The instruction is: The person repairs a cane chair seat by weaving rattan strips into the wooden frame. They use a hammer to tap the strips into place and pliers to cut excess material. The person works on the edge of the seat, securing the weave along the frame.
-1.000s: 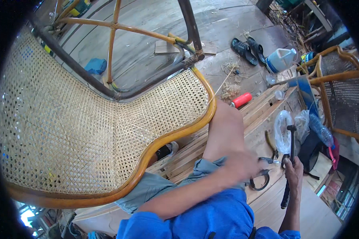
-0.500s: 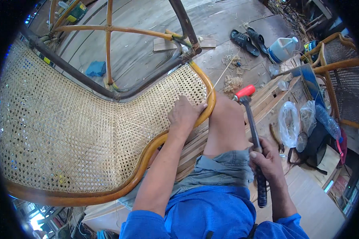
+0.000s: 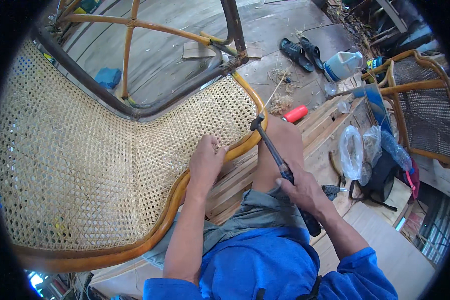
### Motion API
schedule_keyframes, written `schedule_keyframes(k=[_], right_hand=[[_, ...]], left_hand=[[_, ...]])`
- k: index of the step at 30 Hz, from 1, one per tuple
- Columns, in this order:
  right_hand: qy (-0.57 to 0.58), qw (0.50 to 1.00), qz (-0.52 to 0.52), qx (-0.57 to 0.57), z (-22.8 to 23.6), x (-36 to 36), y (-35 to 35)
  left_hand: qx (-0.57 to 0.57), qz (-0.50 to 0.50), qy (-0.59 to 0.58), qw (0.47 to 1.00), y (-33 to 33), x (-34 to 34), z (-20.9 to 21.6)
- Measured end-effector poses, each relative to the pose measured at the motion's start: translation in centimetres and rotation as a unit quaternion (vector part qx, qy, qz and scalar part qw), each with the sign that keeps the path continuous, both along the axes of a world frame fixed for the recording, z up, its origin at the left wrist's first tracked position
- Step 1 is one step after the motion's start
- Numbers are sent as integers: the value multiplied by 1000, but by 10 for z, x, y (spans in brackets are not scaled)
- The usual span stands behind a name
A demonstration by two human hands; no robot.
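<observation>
A woven cane panel [image 3: 85, 150] in a curved rattan frame [image 3: 242, 149], part of a chair, spans the left side and rests by my knee. On the weave just inside the rim is my left hand [image 3: 206, 162], fingers curled and thumb close to them; whatever they pinch, if anything, is hidden. My right hand [image 3: 305, 190] grips a hammer [image 3: 274, 150] by its dark handle. The hammer's head is at the rattan rim near its right-hand bend; I cannot tell whether it touches. A thin cane strand [image 3: 276, 94] sticks out past that bend.
A red-handled tool [image 3: 296, 114] lies on wooden boards [image 3: 330, 120] beyond my knee. Sandals [image 3: 297, 54], a white jug [image 3: 342, 66] and cane scraps are on the floor. At right are plastic bags [image 3: 351, 152], a bottle [image 3: 397, 152] and another rattan chair [image 3: 420, 95].
My right hand has swung the hammer leftward, bringing its head to the rim. My left hand has slid down and left along the edge, fingers more curled. The view has shifted slightly.
</observation>
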State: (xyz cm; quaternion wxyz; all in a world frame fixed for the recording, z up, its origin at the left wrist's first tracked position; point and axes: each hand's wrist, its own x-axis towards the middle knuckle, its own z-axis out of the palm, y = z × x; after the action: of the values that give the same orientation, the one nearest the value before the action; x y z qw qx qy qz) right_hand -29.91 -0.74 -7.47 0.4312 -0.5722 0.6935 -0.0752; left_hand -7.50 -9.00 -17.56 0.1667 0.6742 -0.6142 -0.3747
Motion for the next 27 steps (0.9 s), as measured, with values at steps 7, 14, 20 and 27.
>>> schedule_keyframes(k=[7, 14, 20, 27], right_hand=[[41, 998, -47, 11, 15, 25, -13], [75, 996, -40, -1, 12, 33, -13], [105, 994, 1, 36, 2, 24, -8], [93, 996, 0, 9, 1, 28, -8]], left_hand=[[-24, 178, 236, 955, 8, 14, -5], [5, 214, 316, 924, 7, 30, -28], [39, 223, 395, 890, 3, 33, -33], [85, 263, 448, 850, 6, 37, -22]])
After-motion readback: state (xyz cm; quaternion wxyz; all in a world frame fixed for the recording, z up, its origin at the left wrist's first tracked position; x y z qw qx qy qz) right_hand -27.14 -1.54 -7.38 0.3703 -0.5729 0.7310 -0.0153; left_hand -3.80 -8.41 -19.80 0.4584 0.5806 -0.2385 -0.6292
